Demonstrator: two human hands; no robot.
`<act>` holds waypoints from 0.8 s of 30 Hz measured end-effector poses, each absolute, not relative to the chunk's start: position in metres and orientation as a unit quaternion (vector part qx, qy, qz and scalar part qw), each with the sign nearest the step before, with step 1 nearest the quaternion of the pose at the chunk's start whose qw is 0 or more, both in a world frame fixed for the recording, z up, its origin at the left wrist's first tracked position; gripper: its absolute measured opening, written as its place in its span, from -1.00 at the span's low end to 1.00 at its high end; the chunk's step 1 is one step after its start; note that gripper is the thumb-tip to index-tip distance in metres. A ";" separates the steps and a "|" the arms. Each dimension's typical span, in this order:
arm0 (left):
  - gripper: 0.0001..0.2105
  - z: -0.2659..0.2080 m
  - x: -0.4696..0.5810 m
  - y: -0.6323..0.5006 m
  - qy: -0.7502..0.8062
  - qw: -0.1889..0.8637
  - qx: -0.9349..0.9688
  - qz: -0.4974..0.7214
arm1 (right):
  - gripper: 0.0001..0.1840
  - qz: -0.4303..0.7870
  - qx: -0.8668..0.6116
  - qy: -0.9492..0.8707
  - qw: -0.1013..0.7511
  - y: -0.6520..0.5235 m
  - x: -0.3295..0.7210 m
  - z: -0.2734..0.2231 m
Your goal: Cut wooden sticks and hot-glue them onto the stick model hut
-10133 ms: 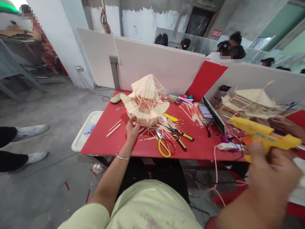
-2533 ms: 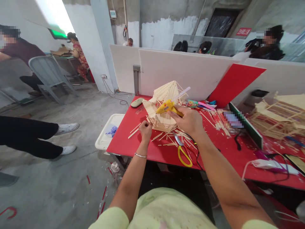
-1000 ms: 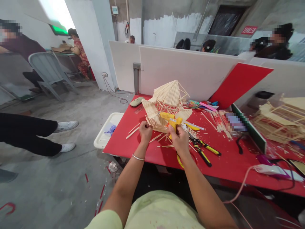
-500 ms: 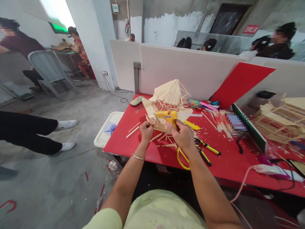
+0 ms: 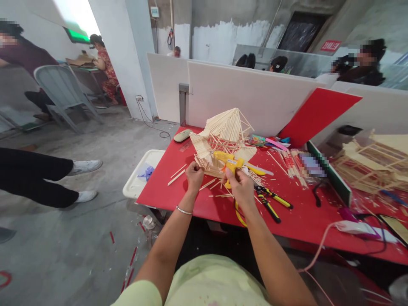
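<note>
My right hand [image 5: 241, 185] is wrapped round the handle of a yellow hot glue gun [image 5: 234, 162], with a clear glue stick poking out of its back. The nozzle points left over the near side of a model house [image 5: 227, 126] built of thin wooden sticks. At the model's front left corner, my left hand [image 5: 194, 175] is closed in a pinch; what its fingertips hold is too small to make out. Loose wooden sticks [image 5: 176, 177] lie left of that hand, and more are scattered below the model.
Black and yellow pliers [image 5: 273, 199] lie right of my right hand on the red table [image 5: 174, 197]. Farther right are stick packs [image 5: 295, 168], a phone [image 5: 312, 165] and another stick structure [image 5: 366, 163]. A computer mouse [image 5: 182, 135] sits at the far left corner. White boards [image 5: 248, 93] stand behind.
The glue gun has swung in my right hand: its back end has dropped and its nozzle has moved slightly right. My left hand stays at the model's corner.
</note>
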State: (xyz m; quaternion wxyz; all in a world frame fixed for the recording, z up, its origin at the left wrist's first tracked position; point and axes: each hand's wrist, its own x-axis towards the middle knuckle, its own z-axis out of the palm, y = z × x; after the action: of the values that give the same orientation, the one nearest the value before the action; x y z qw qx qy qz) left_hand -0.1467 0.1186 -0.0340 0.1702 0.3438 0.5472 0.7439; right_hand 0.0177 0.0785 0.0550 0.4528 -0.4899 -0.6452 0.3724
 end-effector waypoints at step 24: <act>-0.70 -0.035 -0.150 0.118 0.540 0.174 0.342 0.749 | -0.55 -0.029 -0.538 -0.802 0.257 0.094 0.015 0.126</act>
State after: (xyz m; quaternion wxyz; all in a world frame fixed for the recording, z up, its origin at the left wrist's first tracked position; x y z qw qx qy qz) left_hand -0.1496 0.1179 -0.0345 0.1739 0.3420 0.5395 0.7495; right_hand 0.0153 0.0940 0.1256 0.2571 -0.5377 -0.8024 -0.0294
